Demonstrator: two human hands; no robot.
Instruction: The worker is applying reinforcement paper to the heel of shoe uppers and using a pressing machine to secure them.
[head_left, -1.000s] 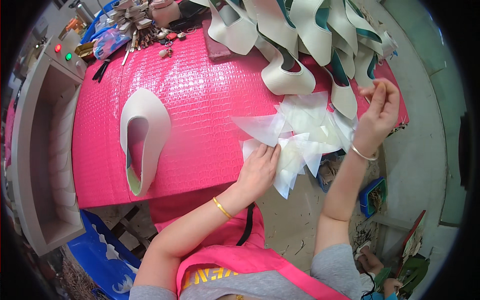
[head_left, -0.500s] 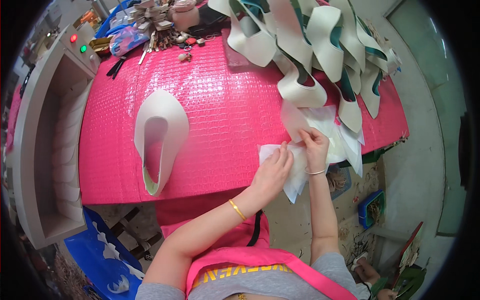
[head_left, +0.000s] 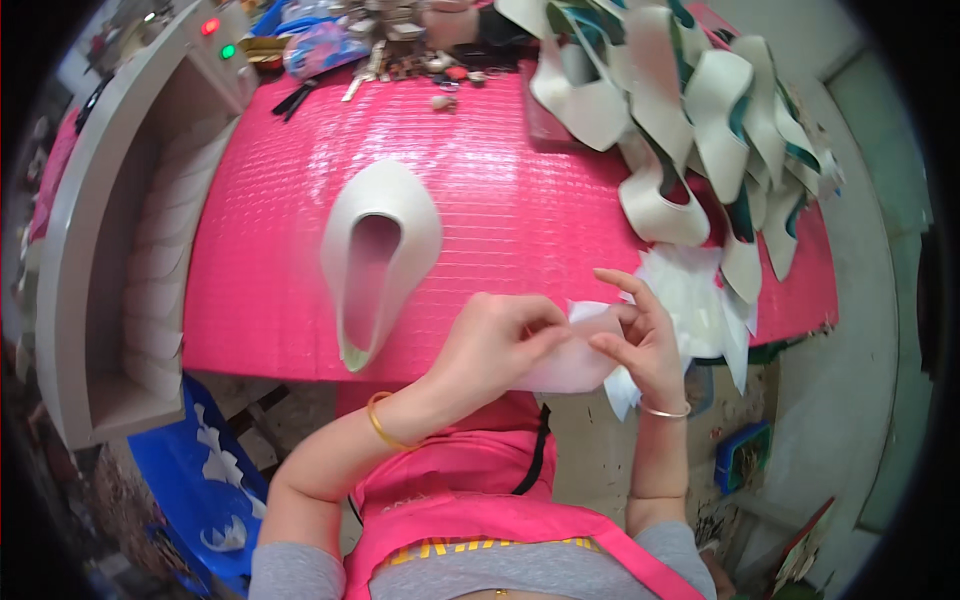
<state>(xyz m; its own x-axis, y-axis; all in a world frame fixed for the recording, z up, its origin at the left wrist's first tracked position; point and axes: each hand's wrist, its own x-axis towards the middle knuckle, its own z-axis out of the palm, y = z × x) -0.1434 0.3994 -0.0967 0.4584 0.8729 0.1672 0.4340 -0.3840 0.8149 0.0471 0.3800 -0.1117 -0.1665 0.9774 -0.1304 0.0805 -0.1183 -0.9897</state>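
Near the table's front edge, a thin translucent whitish sheet (head_left: 575, 358) is held up between my hands. My left hand (head_left: 500, 345) is closed, pinching its left side. At its other side my right hand (head_left: 648, 342) pinches it, with the index finger raised. Just to the right lie more thin white sheets (head_left: 685, 295), some hanging over the table edge. A white shoe upper (head_left: 410, 205) lies apart on the left half of the table, its narrow end toward me.
On the pink table (head_left: 270, 230), overlapping white shoe uppers with green lining (head_left: 720, 110) are piled at the far right. A grey machine (head_left: 70, 270) with red and green lights stands left. Small trinkets (head_left: 455, 78) lie at the back. A blue chair (head_left: 190, 480) holds white scraps.
Both hands have drawn the thin sheet off the stack and toward me, my left hand moving left. The view has shifted, so the table things sit further right.
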